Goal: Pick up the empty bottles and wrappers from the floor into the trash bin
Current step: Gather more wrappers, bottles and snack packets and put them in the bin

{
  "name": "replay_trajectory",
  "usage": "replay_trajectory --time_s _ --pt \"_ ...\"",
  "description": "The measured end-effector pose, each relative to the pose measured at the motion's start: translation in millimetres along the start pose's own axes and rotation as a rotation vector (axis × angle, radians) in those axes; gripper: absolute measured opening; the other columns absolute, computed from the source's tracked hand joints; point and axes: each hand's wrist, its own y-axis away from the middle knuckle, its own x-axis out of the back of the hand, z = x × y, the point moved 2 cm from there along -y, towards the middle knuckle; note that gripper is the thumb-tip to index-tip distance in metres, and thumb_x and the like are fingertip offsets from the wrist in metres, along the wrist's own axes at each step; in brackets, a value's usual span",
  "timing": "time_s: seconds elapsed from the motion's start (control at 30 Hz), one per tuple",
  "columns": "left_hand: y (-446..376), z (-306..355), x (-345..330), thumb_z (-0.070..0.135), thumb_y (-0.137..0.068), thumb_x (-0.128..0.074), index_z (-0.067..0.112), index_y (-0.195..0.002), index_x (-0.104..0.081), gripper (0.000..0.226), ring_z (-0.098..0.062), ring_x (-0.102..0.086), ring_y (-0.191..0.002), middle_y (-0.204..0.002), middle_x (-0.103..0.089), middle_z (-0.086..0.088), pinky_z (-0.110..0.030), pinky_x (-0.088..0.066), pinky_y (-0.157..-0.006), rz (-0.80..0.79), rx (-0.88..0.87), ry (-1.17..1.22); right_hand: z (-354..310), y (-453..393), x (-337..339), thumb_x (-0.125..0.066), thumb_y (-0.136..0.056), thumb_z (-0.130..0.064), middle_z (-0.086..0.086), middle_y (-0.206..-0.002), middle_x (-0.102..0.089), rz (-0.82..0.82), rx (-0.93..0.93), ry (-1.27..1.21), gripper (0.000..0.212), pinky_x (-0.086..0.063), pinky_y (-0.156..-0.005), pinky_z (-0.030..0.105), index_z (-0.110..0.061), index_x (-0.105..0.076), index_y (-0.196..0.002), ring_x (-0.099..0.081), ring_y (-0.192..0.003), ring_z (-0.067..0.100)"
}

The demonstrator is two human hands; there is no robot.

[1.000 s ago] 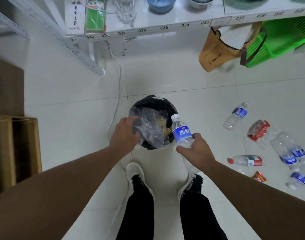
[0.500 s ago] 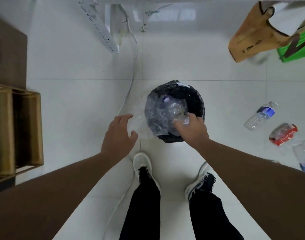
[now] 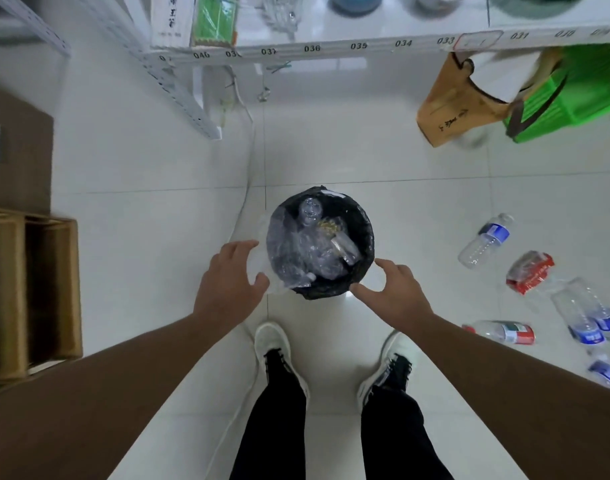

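A round black-lined trash bin [image 3: 365,233] stands on the white floor ahead of my feet, holding clear plastic and bottles. My left hand [image 3: 229,284] is open just left of the bin, fingers by a clear plastic sheet [image 3: 262,268] that hangs over the rim. My right hand [image 3: 395,294] is open and empty at the bin's near right edge. On the floor to the right lie a blue-label bottle [image 3: 485,241], a red wrapper [image 3: 530,271], a red-label bottle [image 3: 504,331] and more clear blue-label bottles [image 3: 587,311].
A white shelf rack [image 3: 331,46] with numbered tags runs across the top. A brown paper bag [image 3: 448,109] and a green basket [image 3: 580,95] sit under it at right. Cardboard boxes [image 3: 30,292] stand at left. A white cable [image 3: 246,188] trails past the bin.
My right hand carried a blue-label bottle to the bin, let it go inside and drew back empty. My left hand moved off the plastic at the rim.
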Motion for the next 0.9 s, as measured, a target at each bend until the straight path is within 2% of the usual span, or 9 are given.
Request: replay_trajectory --time_s 0.17,0.3,0.5,0.6,0.73,0.83,0.9 --pt "13 31 -16 0.038 -0.089 -0.069 0.033 -0.149 -0.045 0.064 -0.025 -0.050 -0.132 -0.149 -0.048 0.004 -0.048 -0.049 -0.104 -0.016 -0.027 -0.035 34 18 29 -0.065 -0.068 -0.083 -0.002 -0.159 -0.043 -0.028 -0.021 -0.053 0.105 -0.046 -0.106 0.041 -0.037 -0.041 -0.160 -0.050 -0.143 0.025" --pt "22 68 -33 0.040 -0.089 -0.072 0.035 -0.150 -0.045 0.067 -0.025 -0.049 -0.133 -0.149 -0.048 0.004 -0.048 -0.049 -0.104 -0.028 -0.057 -0.033 68 39 64 -0.073 -0.077 -0.072 -0.001 -0.159 -0.042 -0.016 -0.048 -0.077 0.098 -0.044 -0.115 0.046 -0.037 -0.039 -0.162 -0.046 -0.146 0.028" --pt "18 149 -72 0.039 -0.088 -0.072 0.042 -0.149 -0.045 0.067 -0.025 -0.048 -0.133 -0.149 -0.048 0.004 -0.046 -0.048 -0.104 -0.107 -0.131 -0.040 134 74 110 -0.071 -0.076 -0.072 -0.004 -0.155 -0.043 0.035 -0.141 -0.085 0.096 -0.044 -0.115 0.048 -0.044 -0.037 -0.161 -0.046 -0.145 0.026" --pt "18 182 -88 0.038 -0.086 -0.071 0.039 -0.148 -0.047 0.067 -0.025 -0.047 -0.135 -0.150 -0.050 0.003 -0.048 -0.047 -0.108 -0.166 -0.219 -0.074 162 87 122 -0.073 -0.076 -0.072 -0.002 -0.156 -0.042 0.070 -0.182 -0.125 0.098 -0.044 -0.115 0.049 -0.040 -0.037 -0.162 -0.044 -0.147 0.026" --pt "23 221 -110 0.044 -0.083 -0.067 0.030 -0.151 -0.048 0.072 -0.025 -0.046 -0.138 -0.152 -0.049 0.000 -0.047 -0.044 -0.112 -0.281 -0.350 -0.162 207 117 119 -0.068 -0.074 -0.080 0.002 -0.165 -0.038 0.105 -0.276 -0.161 0.105 -0.042 -0.119 0.052 -0.036 -0.036 -0.164 -0.040 -0.152 0.031" --pt "38 239 -122 0.045 -0.085 -0.066 0.028 -0.154 -0.045 0.074 -0.025 -0.041 -0.145 -0.156 -0.046 0.000 -0.045 -0.035 -0.118 -0.376 -0.462 -0.212 231 153 105 -0.065 -0.065 -0.084 0.002 -0.160 -0.043 0.135 -0.357 -0.182 0.110 -0.044 -0.116 0.052 -0.037 -0.040 -0.161 -0.044 -0.148 0.030" --pt "53 250 -119 0.046 -0.085 -0.066 0.029 -0.155 -0.044 0.076 -0.027 -0.042 -0.145 -0.156 -0.046 0.000 -0.046 -0.034 -0.119 -0.417 -0.505 -0.294 242 182 99 -0.070 -0.068 -0.080 0.001 -0.157 -0.044 0.162 -0.414 -0.267 0.104 -0.045 -0.114 0.048 -0.038 -0.043 -0.159 -0.046 -0.146 0.029"
